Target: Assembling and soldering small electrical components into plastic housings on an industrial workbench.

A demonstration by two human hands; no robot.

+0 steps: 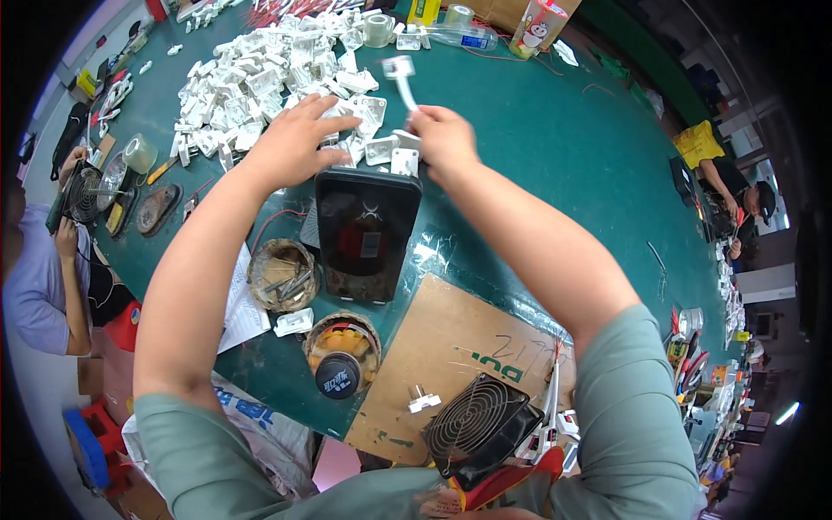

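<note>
My left hand [299, 139] lies over the near edge of a heap of white plastic parts [260, 78], fingers spread and holding nothing. My right hand [444, 139] is closed on a white plastic piece [401, 82] with a squarish head and a narrow curved stem, somewhat blurred. Below that hand are loose white square housings [405, 161] on the table. A glossy black upright panel [368, 234] stands just in front of both hands, between my forearms.
A bowl of small metal pieces [282, 276] and a black-capped jar [338, 374] stand left of a cardboard sheet [433, 321]. On the cardboard are a black fan [481, 420] and a white plug part [422, 399]. Co-workers sit left [43, 269] and right [737, 195].
</note>
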